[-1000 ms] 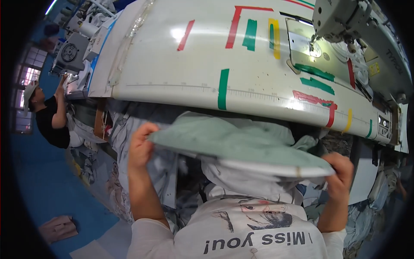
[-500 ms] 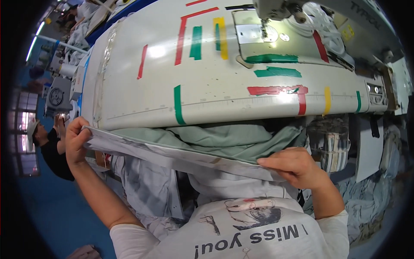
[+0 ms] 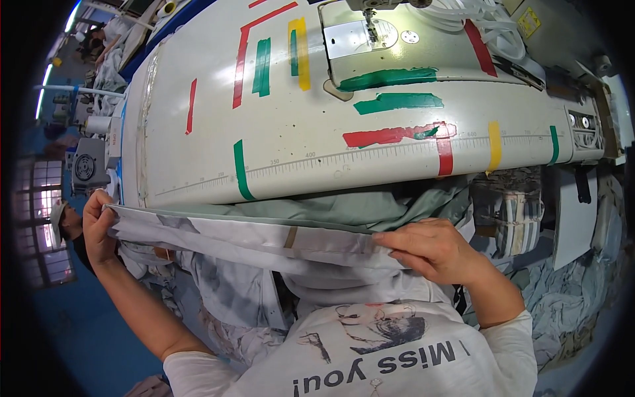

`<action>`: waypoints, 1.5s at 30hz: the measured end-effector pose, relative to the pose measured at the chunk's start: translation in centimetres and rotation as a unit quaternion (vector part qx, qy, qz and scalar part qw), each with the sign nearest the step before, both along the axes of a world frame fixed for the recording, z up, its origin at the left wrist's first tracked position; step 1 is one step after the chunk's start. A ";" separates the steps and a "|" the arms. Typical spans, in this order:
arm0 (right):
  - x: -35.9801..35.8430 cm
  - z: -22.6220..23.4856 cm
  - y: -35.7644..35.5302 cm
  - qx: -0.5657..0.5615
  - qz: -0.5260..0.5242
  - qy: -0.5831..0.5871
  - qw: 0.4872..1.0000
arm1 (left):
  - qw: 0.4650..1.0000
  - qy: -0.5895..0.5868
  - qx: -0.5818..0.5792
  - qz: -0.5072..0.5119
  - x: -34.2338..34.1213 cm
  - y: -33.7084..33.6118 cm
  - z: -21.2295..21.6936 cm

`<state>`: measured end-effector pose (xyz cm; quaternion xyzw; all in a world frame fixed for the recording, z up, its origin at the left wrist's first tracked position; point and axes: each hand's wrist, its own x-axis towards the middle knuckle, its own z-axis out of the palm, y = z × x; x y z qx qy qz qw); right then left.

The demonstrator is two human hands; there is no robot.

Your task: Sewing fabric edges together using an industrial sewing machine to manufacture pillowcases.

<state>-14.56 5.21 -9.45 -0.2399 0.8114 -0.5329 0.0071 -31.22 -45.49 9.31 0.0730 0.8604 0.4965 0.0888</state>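
Between my hands a length of fabric is stretched along the front edge of the sewing table point(image 3: 198, 155). Its near side is a white folded band point(image 3: 264, 239) with a small brown mark; grey-green cloth point(image 3: 344, 206) bunches behind it. My left hand point(image 3: 99, 228) pinches the band's left end, fingers closed. Toward the right end, my right hand point(image 3: 430, 251) grips the same band with thumb and fingers pressed together. Beyond the table's front stands the sewing machine's needle and presser foot point(image 3: 372, 26), apart from the cloth.
Coloured tape strips and a printed ruler mark the tabletop. Scissors or snips point(image 3: 519, 71) and white tape coils point(image 3: 456, 16) lie right of the needle. Heaped pale fabric point(image 3: 562, 298) is at lower right. A co-worker point(image 3: 69, 225) is at the far left.
The band has turned so more of its white face shows, and it is held straighter. Both hands have shifted slightly left in the picture, as the view moved too.
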 end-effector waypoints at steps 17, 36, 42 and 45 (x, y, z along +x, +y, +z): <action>0.8 5.1 6.5 -0.039 -0.016 -0.003 0.999 | 0.996 0.064 0.033 -0.049 0.4 -5.2 2.1; 0.8 -0.5 3.2 -0.011 0.029 -0.120 0.992 | 0.987 -0.067 0.125 0.079 2.7 -15.0 -6.0; 0.8 3.4 5.5 -0.037 0.005 0.016 0.999 | 0.968 0.010 0.170 0.186 4.3 -12.9 -6.0; 1.1 0.3 5.5 -0.027 -0.071 -0.059 0.995 | 0.981 -0.076 0.147 0.099 4.4 -17.6 -6.6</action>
